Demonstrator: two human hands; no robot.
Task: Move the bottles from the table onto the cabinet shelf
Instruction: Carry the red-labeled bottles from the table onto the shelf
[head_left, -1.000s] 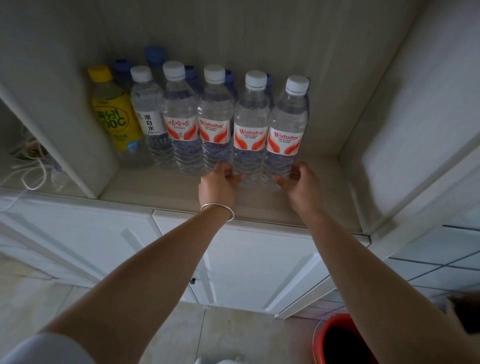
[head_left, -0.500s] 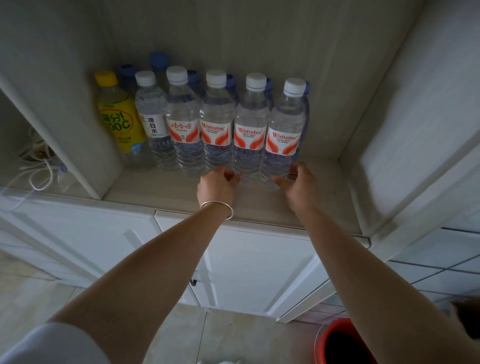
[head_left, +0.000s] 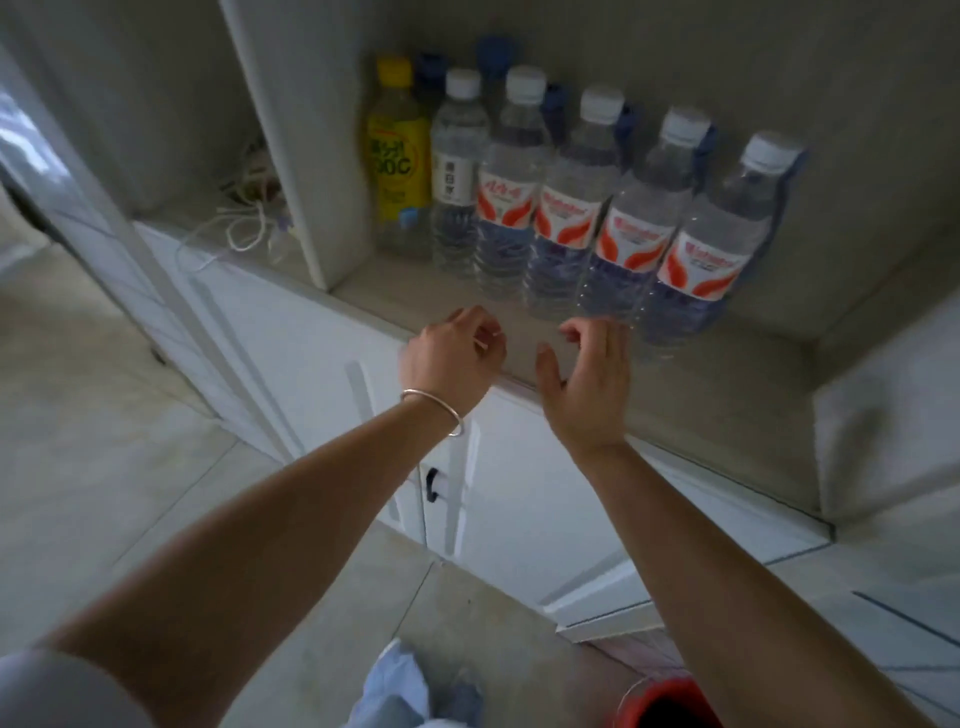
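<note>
Cabinet shelf (head_left: 675, 374) holds bottles (head_left: 613, 208) upright; left hand (head_left: 449, 358), right hand (head_left: 587, 379) both empty, fingers loose

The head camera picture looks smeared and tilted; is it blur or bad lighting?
Head view: motion blur smears the red-and-white bottle labels and both hands, left, right; dim light; wide-angle lens bends the cabinet shelf.

On my shelf (head_left: 727, 374), front row: one yellow bottle (head_left: 396, 161); one white-labelled water bottle (head_left: 457, 171); four red-labelled water bottles (head_left: 566, 208). Behind: blue-capped bottles (head_left: 496, 52), count unclear.
</note>
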